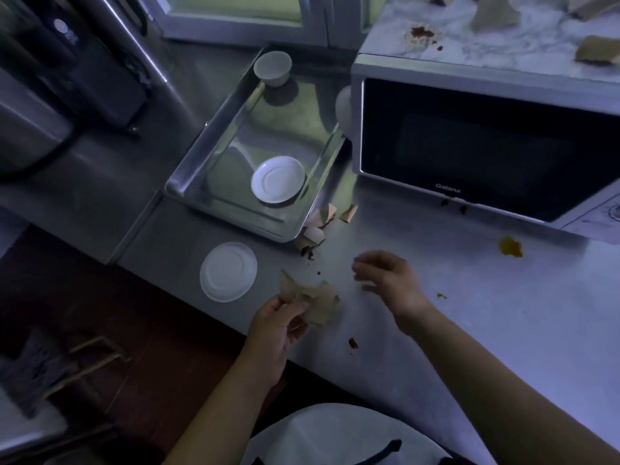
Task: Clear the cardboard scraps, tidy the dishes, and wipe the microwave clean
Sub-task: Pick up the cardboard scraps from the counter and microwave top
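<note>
Presently: left hand (pixel 280 325) at the near edge of the counter (pixel 469 330), in front of the microwave (pixel 469 142) and to its left; fingers curled round a crumpled bunch of cardboard scraps (pixel 315 302); right hand (pixel 389 280) palm down over the counter, nearer the microwave's left front corner; fingers bent and blurred, cannot tell whether they pinch anything. Brown spot (pixel 353 343) on the counter between the two forearms; yellow smear (pixel 510 247) just in front of the microwave door. White saucer (pixel 228 272) on the counter, well left of the microwave, beside the left hand. Loose scraps (pixel 318 226) lie against the near corner of a steel tray (pixel 201 156), which stands just left of the microwave; second saucer (pixel 277 179) inside the tray at its near end; white cup (pixel 272 67) at its far end. Microwave door closed; on its top a brown stain (pixel 421 33) and further torn pieces (pixel 597 50).
</note>
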{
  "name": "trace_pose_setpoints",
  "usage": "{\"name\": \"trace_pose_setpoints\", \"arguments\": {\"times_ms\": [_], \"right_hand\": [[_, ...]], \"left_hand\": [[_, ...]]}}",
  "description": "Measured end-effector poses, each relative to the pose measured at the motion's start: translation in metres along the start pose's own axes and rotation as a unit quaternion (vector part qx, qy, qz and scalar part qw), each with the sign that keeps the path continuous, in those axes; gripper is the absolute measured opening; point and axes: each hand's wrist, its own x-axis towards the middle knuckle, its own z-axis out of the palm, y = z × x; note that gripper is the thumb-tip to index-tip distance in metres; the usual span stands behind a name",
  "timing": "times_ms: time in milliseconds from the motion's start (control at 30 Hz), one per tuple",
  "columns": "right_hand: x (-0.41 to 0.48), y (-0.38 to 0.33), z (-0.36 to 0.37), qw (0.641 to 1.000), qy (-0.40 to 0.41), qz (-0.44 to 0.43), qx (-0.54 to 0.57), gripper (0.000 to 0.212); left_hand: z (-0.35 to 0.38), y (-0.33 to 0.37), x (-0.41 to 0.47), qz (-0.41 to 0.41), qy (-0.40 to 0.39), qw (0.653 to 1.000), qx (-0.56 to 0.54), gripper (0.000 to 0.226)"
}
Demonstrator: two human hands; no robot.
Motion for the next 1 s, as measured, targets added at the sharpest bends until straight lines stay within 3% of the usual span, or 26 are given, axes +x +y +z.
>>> {"name": "trace_pose_setpoints", "arguments": {"times_ms": [67, 133, 200, 267, 367, 567, 833, 1000], "right_hand": [[0.03, -0.004, 0.01, 0.965, 0.059, -0.115, -0.228, 0.024], [0.059, -0.009, 0.025, 0.881, 0.035, -0.198, -0.429, 0.041], [0.084, -0.013, 0.043, 0.799, -0.003, -0.227, -0.557, 0.056], [0.105, -0.013, 0.058, 0.753, -0.021, -0.218, -0.621, 0.068], [0.122, -0.008, 0.074, 0.75, -0.01, -0.179, -0.637, 0.074], [0.127, 0.002, 0.085, 0.725, 0.03, -0.172, -0.667, 0.056], [0.133, -0.008, 0.078, 0.74, 0.047, -0.186, -0.645, 0.027], [0.127, 0.001, 0.068, 0.755, 0.063, -0.186, -0.626, 0.027]], "left_hand": [[-0.013, -0.001, 0.002, -0.005, 0.021, 1.0, -0.016, 0.018], [-0.023, -0.003, 0.004, -0.01, 0.035, 0.999, -0.025, 0.016], [-0.029, -0.006, 0.005, -0.015, 0.047, 0.998, -0.042, 0.016], [-0.035, -0.007, 0.006, -0.019, 0.048, 0.997, -0.057, 0.018], [-0.046, -0.007, 0.009, -0.024, 0.037, 0.997, -0.068, 0.02], [-0.059, -0.004, 0.019, -0.025, 0.043, 0.994, -0.097, 0.021], [-0.064, 0.006, 0.034, -0.032, 0.04, 0.994, -0.096, 0.024], [-0.06, 0.009, 0.043, -0.039, 0.024, 0.996, -0.07, 0.02]]}}
